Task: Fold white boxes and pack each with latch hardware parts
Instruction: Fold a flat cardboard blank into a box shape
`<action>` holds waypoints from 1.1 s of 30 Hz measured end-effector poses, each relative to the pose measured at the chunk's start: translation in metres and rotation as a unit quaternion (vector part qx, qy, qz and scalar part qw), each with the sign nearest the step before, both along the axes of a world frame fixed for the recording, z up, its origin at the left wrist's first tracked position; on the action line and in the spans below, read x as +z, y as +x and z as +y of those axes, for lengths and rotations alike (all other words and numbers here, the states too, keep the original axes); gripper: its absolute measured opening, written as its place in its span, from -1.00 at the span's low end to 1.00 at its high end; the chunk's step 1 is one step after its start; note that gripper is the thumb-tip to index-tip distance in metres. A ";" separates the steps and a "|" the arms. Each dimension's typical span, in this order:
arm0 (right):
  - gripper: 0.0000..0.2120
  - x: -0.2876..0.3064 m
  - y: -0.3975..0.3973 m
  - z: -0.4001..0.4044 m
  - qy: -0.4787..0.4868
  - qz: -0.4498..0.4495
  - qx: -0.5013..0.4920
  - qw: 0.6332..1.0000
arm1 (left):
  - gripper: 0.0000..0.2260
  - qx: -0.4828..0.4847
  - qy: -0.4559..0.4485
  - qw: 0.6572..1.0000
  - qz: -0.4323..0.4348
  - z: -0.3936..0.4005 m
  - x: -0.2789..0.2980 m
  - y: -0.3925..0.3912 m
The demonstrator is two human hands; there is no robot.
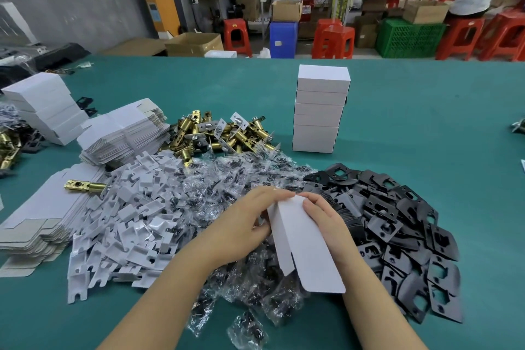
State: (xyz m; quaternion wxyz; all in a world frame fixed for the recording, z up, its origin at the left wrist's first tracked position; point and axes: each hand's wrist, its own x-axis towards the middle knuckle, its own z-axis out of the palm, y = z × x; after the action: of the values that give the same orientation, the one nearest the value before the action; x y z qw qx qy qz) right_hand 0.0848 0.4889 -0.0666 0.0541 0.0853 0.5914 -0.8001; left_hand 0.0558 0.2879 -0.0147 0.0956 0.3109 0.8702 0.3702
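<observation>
Several closed white boxes [319, 109] are stacked upright on the green table [426, 128], judged to be finished units; much is judged still to be done, since flat box blanks [125, 136] and heaps of parts remain. In the head view, a partly folded white box [305, 244] of smooth, thin card is held just above the parts, one long flap with rounded corners hanging open toward the viewer. Its far end is gripped by the left hand [244, 224] and the right hand [326, 219], fingers curled round its edges. Brass-coloured latch bolts [227, 133], crinkled clear bags of screws [241, 179], white plastic inserts [127, 221] and matte black strike plates [397, 230] are piled beside it.
</observation>
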 end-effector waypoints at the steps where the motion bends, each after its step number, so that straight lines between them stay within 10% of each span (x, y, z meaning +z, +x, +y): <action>1: -0.85 0.001 0.001 -0.001 -0.011 -0.002 0.004 1.000 | -0.46 0.012 0.016 1.000 0.004 0.001 -0.001 0.000; 6: -0.69 0.003 0.006 -0.005 -0.149 0.064 0.013 0.987 | -0.74 0.074 0.128 0.986 -0.076 -0.002 -0.003 -0.003; 14: -0.38 -0.001 0.009 -0.014 0.000 0.130 0.016 0.991 | -0.79 0.115 0.141 0.971 -0.157 -0.012 -0.007 -0.007; 33: -0.66 -0.002 0.009 -0.017 0.028 0.123 -0.054 0.991 | -0.85 0.152 0.108 0.975 -0.119 -0.002 -0.001 -0.027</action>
State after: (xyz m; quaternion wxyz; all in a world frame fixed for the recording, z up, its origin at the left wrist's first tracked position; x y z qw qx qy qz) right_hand 0.0939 0.4723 -0.0688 -0.0649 0.0193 0.6104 -0.7892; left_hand 0.0284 0.2864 -0.0153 0.1068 0.1376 0.8443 0.5067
